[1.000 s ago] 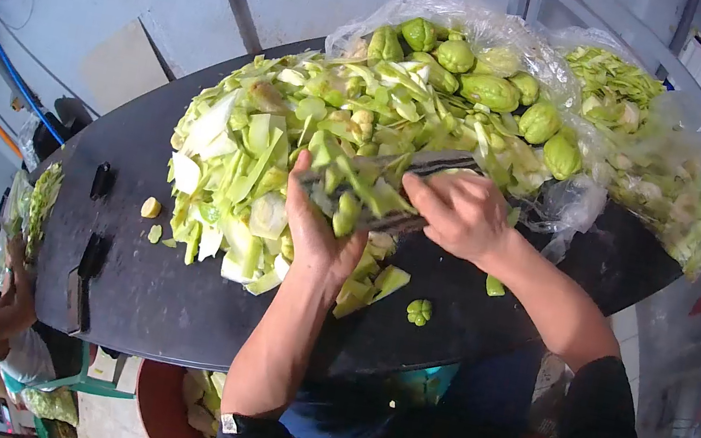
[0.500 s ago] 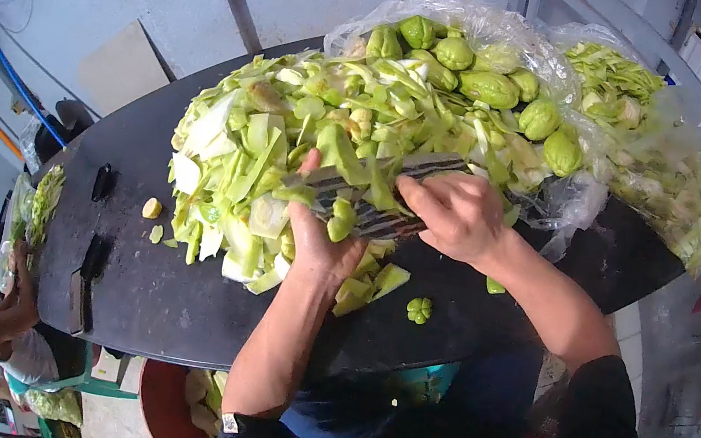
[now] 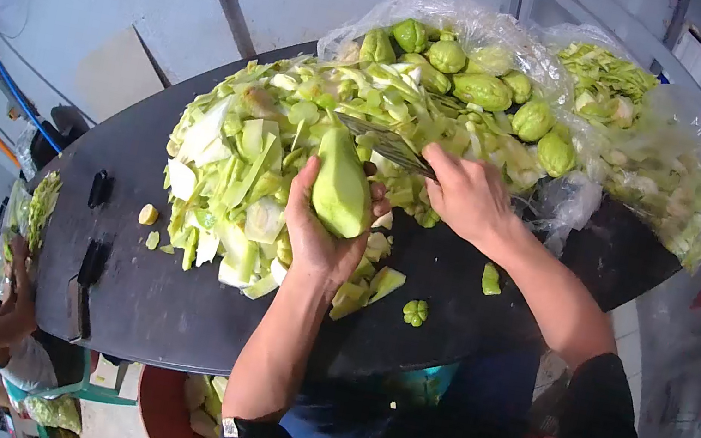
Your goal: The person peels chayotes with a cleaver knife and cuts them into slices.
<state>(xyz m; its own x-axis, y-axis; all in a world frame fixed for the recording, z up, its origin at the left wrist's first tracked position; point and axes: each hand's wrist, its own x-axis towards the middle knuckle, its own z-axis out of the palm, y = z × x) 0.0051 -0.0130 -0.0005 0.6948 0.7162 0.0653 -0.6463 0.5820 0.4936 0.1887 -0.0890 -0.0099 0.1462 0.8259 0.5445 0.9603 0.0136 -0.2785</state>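
Observation:
In my left hand (image 3: 319, 249) is a pale green peeled chayote (image 3: 342, 188), tilted with its narrow end up; fingers wrap its lower part. My right hand (image 3: 469, 201) grips a knife (image 3: 390, 145), whose wide, dark, streaked blade points left near the top of the chayote. The handle is hidden in my fist. Below and behind both hands, a large heap of chayote peelings and cut pieces (image 3: 235, 156) covers much of the dark table (image 3: 191, 322). Unpeeled chayotes (image 3: 483, 91) lie at the back of the heap, by clear plastic.
A clear bag of green pieces (image 3: 657, 179) sits at the right rear. Small scraps (image 3: 416, 312) lie near the front edge. Two black objects (image 3: 91, 262) rest on the left. Below is a red tub (image 3: 168, 426) with pale pieces. Another person (image 3: 21, 330) sits at far left.
The knife has lifted and turned from lying across the chayote, uncovering it. My right hand has shifted slightly up, and a small piece near the left thumb is gone from there.

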